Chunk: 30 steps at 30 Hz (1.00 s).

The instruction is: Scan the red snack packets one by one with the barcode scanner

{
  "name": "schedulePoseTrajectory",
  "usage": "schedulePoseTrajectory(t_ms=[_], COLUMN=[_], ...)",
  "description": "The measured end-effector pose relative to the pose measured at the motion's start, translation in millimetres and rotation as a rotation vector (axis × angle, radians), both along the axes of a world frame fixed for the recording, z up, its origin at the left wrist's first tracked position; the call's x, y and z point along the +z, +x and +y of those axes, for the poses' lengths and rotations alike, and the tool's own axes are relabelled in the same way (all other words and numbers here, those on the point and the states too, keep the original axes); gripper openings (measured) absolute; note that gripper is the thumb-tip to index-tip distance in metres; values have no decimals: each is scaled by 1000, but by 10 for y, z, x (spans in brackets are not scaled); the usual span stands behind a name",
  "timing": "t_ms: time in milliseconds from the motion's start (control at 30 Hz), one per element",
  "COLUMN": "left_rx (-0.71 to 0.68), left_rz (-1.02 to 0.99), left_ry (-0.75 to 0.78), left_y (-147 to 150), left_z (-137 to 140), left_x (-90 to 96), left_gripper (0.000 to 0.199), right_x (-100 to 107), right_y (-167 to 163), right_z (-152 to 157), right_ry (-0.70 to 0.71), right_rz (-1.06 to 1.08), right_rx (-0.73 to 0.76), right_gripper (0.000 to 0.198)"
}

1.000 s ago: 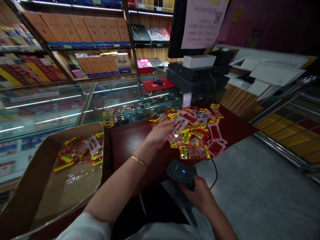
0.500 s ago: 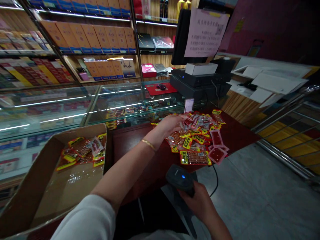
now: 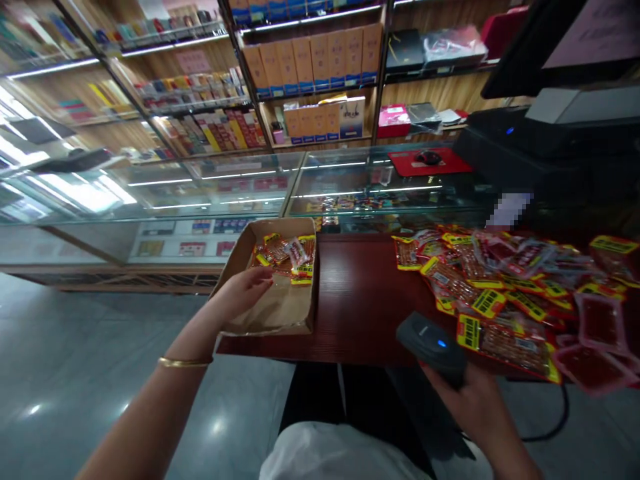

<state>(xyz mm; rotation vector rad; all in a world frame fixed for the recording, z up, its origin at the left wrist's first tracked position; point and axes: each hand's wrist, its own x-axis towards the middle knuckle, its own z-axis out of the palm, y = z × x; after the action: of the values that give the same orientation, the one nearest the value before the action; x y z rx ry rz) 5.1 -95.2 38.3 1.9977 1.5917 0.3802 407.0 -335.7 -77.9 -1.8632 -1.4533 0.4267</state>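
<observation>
Several yellow-and-red packets (image 3: 274, 250) lie bunched at the far end inside a cardboard box (image 3: 280, 312), with bare cardboard showing at its near end; the walls probably keep slick wrappers from sliding off. Left hand (image 3: 250, 288) hangs over the box's left side, fingers loosely bent and partly spread, nothing seen in them; touching or just above the packets, cannot tell. Box sits at the left end of the dark red counter (image 3: 360, 293), presumably so the left arm gets over it easily. Right hand (image 3: 477, 397) is wrapped round the handle of a dark scanner (image 3: 433, 343), blue light lit, head tilted up and left over the near counter edge; holding it by the handle likely keeps the head unblocked. Right of that, a loose pile of packets (image 3: 460, 280) overlaps every which way, seemingly spread for picking singly, with pink-edged packs (image 3: 597, 320) at its near right. Bare wood separates pile from box, which likely keeps the two groups from mixing. Farther out: glass case (image 3: 340, 173) along the far side, mouse (image 3: 429, 157) on a red pad (image 3: 455, 165), monitor (image 3: 533, 53) far right, and orange cartons (image 3: 303, 63) lined up on the shelf behind, probably for display.
</observation>
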Motion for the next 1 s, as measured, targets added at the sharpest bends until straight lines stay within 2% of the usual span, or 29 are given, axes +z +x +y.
schedulePoseTrajectory(t_ms=[100, 200, 267, 300, 367, 467, 533, 600, 667, 733, 800, 867, 933, 1000], left_rx=[-120, -182, -195, -191, -165, -125, -60, 22, 69, 30, -82, -190, -231, -213], left_rz=[223, 339, 384, 398, 416, 412, 276, -38, -388, -574, -623, -626, -613, -581], left_ry=[38, 141, 157, 144, 99, 74, 130, 216, 269, 265, 213, 137, 58, -21], left_y=[135, 506, 734, 816, 899, 836, 737, 679, 721, 869, 1075, 1267, 1395, 1449], left_z=[206, 451, 621, 697, 806, 808, 671, 413, 54, -349, -721, -1001, -1169, -1242], left_x=[-126, -243, -322, -355, -391, -318, -181, -15, 110, 121, -14, -265, -551, -787], left_gripper=[49, 68, 80, 78, 63, 41, 40, 43, 42, 39, 35, 34, 33, 29], right_x=[75, 130, 133, 122, 75, -33, -94, -120, -103, -50, 16, 74, 107, 115], right_y=[-97, -173, -191, -188, -160, -95, -62, -44, -34, -23, -17, -19, -27, -35], right_z=[66, 81, 54, 29, -44, -175, -237, -254, -222, -161, -104, -78, -91, -130], right_ry=[39, 80, 94, 93, 78, 35, -1, -25, -24, 1, 35, 69, 86, 74], right_rz=[-34, -56, -57, -54, -41, -18, 5, 31, 46, 48, 46, 41, 34, 37], right_rx=[45, 70, 91, 99, 100, 47, 5, -26, -47, -40, -22, -29, -51, -50], right_gripper=[38, 35, 33, 32, 31, 30, 32, 34, 34, 35, 35, 36, 35, 34])
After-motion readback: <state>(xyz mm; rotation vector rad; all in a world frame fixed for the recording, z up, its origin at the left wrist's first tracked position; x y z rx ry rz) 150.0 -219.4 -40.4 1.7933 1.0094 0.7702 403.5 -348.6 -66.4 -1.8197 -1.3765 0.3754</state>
